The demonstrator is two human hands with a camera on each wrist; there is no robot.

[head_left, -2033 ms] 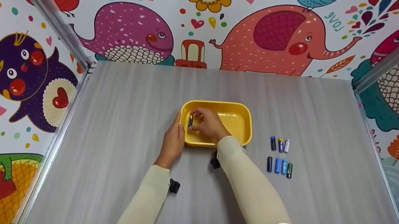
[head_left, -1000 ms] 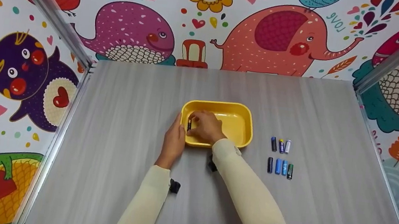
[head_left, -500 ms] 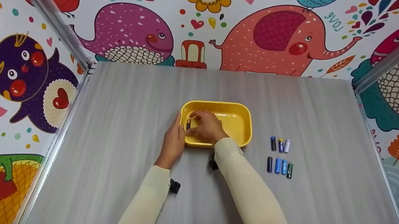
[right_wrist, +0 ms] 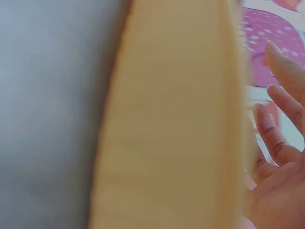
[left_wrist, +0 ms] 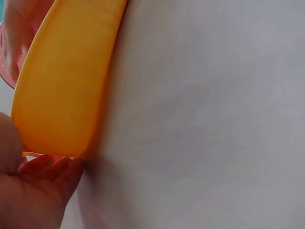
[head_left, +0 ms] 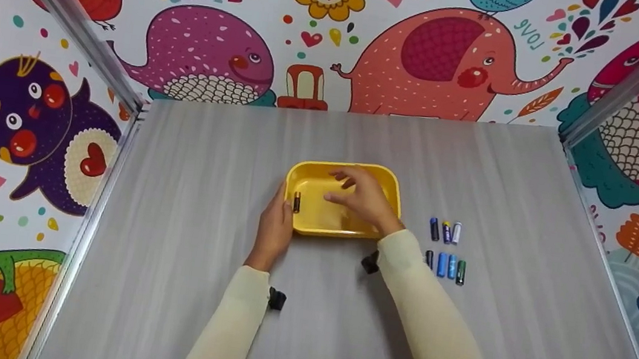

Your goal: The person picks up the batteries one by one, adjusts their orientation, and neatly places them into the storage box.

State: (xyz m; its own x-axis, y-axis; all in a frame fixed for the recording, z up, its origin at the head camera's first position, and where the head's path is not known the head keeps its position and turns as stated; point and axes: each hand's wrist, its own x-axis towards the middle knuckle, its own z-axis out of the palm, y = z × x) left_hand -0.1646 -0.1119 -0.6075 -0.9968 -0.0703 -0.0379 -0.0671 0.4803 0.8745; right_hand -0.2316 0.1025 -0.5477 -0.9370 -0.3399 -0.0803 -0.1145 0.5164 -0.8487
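A yellow plastic tray (head_left: pixel 343 231) sits mid-table. Standing along its left inner wall is a black battery with a copper-coloured end (head_left: pixel 296 202). My left hand (head_left: pixel 275 226) holds the tray's left end, fingers along the outside wall and thumb at the rim; the left wrist view shows those fingertips (left_wrist: pixel 71 171) against the tray's end. Over the right half of the tray, my right hand (head_left: pixel 363 197) has its fingers spread with nothing between them. In the right wrist view its fingers (right_wrist: pixel 274 131) show beyond the blurred tray wall.
To the tray's right lie two rows of batteries on the grey table (head_left: pixel 206 159): three in the far row, including a white one (head_left: pixel 457 233), and several in the near row, including a green-black one (head_left: pixel 460 272). Cartoon-printed walls (head_left: pixel 219 51) enclose the table.
My right hand has let go of the black battery and moved right and up over the tray. The battery stays at the tray's left wall. My left hand keeps its place.
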